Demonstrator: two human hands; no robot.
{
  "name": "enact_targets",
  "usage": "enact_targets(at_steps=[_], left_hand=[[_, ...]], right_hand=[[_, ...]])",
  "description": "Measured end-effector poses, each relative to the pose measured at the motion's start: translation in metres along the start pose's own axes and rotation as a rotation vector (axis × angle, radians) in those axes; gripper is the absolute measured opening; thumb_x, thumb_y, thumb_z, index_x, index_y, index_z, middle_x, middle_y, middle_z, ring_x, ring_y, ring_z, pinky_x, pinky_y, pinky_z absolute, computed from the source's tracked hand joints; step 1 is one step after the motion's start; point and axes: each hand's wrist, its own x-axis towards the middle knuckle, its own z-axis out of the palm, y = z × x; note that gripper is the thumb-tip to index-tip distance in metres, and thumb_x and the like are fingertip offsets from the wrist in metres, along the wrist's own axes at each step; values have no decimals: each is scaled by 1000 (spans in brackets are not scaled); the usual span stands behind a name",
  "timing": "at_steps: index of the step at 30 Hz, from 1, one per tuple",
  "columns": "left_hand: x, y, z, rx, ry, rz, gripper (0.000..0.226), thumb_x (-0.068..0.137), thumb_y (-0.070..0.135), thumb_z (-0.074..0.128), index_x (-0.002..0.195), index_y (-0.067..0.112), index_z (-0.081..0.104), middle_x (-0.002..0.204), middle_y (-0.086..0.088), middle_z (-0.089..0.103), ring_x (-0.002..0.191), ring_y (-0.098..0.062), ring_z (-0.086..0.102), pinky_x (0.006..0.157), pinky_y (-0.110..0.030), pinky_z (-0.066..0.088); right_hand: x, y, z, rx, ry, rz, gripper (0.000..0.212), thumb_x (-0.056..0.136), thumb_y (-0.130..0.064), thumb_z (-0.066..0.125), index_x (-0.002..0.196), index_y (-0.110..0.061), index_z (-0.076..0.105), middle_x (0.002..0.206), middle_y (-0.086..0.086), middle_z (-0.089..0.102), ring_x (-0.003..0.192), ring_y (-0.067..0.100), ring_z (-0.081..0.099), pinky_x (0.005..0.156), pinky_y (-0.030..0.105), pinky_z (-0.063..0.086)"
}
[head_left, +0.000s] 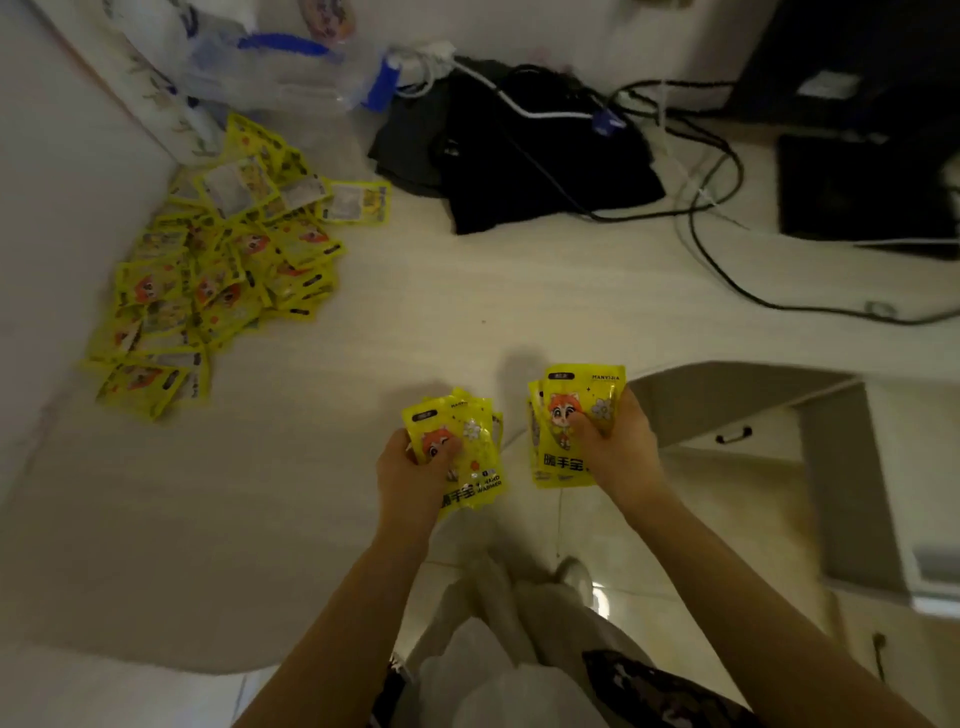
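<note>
My left hand (410, 470) grips a fanned stack of yellow hand-warmer packets (467, 441), thumb pressed on the top one's fox picture. My right hand (615, 441) holds a second stack of the same yellow packets (563, 431), thumb across the front. Both stacks hover over the near edge of the white table (467, 312), side by side with a small gap between them. A big loose pile of yellow packets (218, 270) lies at the table's far left, against the wall.
A clear plastic bag with blue handles (280, 67) stands at the back left. Black cloth (524, 161) and several black cables (727, 249) lie at the back right, beside a dark box (867, 192). A drawer unit (737, 434) stands under the table's right side.
</note>
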Motion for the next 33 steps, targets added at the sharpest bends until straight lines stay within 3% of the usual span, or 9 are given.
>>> enact_targets(at_steps=[3,5,10,13,18,22,27,30,33], left_hand=[[-17,-4,25,55,-90,35,18,81,10,72,96,14,65,83,-3,69,72,-19,66,65,-32,55],[-31,-10,43,101,-148,56,20,80,11,73,98,13,66,87,-4,71,76,-20,67,69,-33,55],[-82,-28,96,223,-280,109,24,80,14,74,102,12,66,93,-2,71,81,-17,68,74,-32,54],[-125,-40,129,257,-339,115,22,81,14,73,101,14,64,85,5,66,74,-6,62,62,-23,48],[-201,-77,182,287,-382,92,21,80,16,74,98,15,63,84,6,68,77,-14,66,61,-23,48],[-260,-100,225,298,-407,90,16,81,15,74,92,16,62,78,6,65,67,-6,61,45,-7,41],[-304,-110,275,298,-453,59,16,80,15,74,86,21,61,82,2,68,69,-9,64,54,-21,44],[-315,-106,303,296,-473,57,16,80,15,74,91,17,62,84,0,69,71,-12,65,54,-22,45],[-317,-98,332,281,-479,67,16,81,13,73,90,17,60,80,2,67,62,-7,62,45,-15,46]], right_hand=[[-18,30,-25,65,64,76,34,87,-21,63,118,-11,51,110,7,65,99,26,62,83,39,52],[-31,49,-44,104,103,119,33,87,-22,64,116,-12,52,109,6,66,101,27,64,86,46,54],[-69,105,-99,211,208,163,30,88,-14,61,117,-9,53,105,4,64,90,18,63,64,20,50],[-95,145,-135,257,258,202,30,88,-15,62,116,-9,55,106,6,68,93,21,67,78,37,57],[-139,211,-199,334,300,242,29,89,-15,62,116,-13,54,101,1,67,87,14,65,74,29,54],[-170,262,-249,337,327,295,27,88,-19,63,114,-16,55,101,0,69,91,17,67,77,34,54],[-187,301,-301,332,393,335,25,89,-16,63,112,-14,54,97,-2,64,88,17,62,77,31,49],[-182,314,-325,335,407,353,26,89,-15,62,113,-13,53,99,-1,63,93,20,63,82,37,52],[-165,324,-347,320,410,359,28,89,-16,62,115,-11,52,105,3,65,97,22,62,86,39,52]])
